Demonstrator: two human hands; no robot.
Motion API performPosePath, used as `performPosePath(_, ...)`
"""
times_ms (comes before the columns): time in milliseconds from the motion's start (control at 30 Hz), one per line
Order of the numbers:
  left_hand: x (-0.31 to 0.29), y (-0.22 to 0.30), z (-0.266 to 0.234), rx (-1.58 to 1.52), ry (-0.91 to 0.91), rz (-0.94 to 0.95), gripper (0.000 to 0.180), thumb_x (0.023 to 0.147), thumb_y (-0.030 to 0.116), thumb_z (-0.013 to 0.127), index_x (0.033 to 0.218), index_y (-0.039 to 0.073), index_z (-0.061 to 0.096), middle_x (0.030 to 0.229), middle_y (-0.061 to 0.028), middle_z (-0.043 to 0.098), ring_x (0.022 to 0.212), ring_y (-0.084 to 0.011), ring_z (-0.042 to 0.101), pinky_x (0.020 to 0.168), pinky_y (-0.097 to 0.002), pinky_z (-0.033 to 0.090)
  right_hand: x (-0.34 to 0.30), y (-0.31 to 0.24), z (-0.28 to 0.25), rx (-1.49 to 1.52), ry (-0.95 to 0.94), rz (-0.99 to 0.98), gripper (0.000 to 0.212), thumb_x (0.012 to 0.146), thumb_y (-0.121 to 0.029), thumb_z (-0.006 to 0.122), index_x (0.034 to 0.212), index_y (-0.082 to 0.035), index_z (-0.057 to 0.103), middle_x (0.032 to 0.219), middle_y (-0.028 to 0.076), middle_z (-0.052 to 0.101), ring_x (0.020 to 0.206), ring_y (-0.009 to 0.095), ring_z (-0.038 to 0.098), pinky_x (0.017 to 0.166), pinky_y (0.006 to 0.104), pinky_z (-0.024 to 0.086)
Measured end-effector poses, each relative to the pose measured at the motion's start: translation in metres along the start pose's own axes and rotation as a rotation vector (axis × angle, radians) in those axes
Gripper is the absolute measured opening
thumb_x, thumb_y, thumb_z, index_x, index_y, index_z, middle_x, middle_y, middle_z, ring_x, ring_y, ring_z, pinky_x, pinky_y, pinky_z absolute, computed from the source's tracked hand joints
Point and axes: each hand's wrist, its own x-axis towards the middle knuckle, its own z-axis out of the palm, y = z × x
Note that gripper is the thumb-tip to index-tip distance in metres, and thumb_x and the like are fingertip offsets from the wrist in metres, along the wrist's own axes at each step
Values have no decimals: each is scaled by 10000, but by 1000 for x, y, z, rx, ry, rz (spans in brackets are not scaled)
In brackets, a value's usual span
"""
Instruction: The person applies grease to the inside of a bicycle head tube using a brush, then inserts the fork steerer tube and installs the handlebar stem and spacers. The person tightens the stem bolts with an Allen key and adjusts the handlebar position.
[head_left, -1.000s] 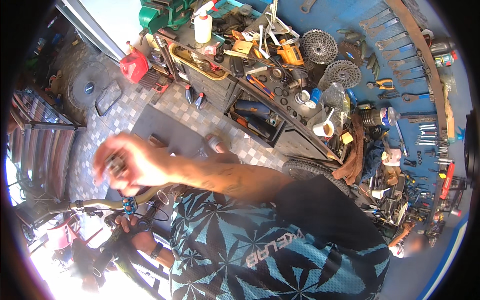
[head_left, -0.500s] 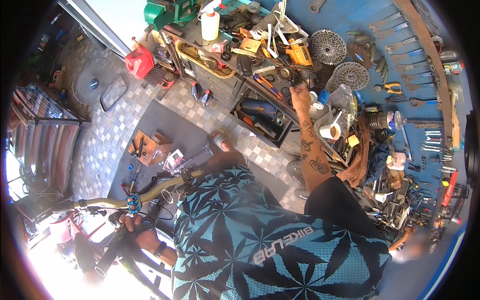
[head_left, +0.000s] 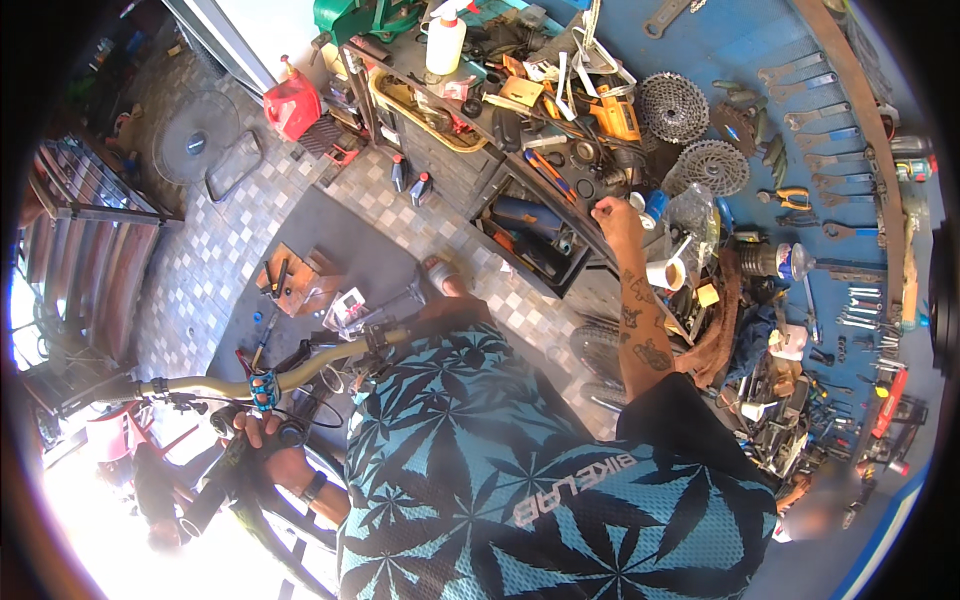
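Observation:
My left hand [head_left: 262, 440] is wrapped over the dark front end of a bicycle frame [head_left: 250, 510], just below a blue stem clamp [head_left: 264, 391] on a tan handlebar [head_left: 300, 372]. My right hand [head_left: 620, 224] is above the front edge of the cluttered workbench, fingers curled and pressed together. Whatever is between those fingertips is too small or hidden to name. Close to them lie a black ring [head_left: 585, 188] and blue and orange pens or thin tools [head_left: 548, 172]. A white cup [head_left: 665, 274] with a brown drink stands beside my right wrist.
An open drawer [head_left: 530, 240] sticks out below the bench. Two cassettes [head_left: 674, 107] lie farther back, near a yellow power tool [head_left: 614, 115]. Wrenches [head_left: 822, 118] hang on the blue board. A wooden block [head_left: 296, 280] rests on the dark floor mat [head_left: 350, 235].
My right hand has drawn back slightly from the dark round parts toward the bench's front edge. My left hand stays on the bicycle. The whole view has shifted a little.

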Motion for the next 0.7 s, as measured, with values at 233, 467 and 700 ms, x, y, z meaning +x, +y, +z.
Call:
performPosePath(233,1,-1,4,38,-9,-32,446,1121,483,409,1101,54,530,753,-26,450,796,-167,437,808,-334,424,-8,0,1,-183,74,-79,295,803,-244,875,1044,-161,726,1084,79,659,1018,333,699,837,471,568)
performPosePath(467,-1,-3,8,44,9,-15,441,1119,481,407,1097,61,540,751,-18,448,800,-167,439,808,-323,431,-7,0,-8,-220,-26,-129,358,832,-221,857,1097,-155,625,1101,91,658,1049,351,691,863,474,565)
performPosePath(700,2,-2,8,55,27,7,427,1121,462,399,1099,60,542,760,-14,451,798,-162,438,786,-320,439,-7,6,-7,-127,-55,-113,483,838,-177,839,1247,-162,582,1144,99,674,1102,339,690,882,469,563)
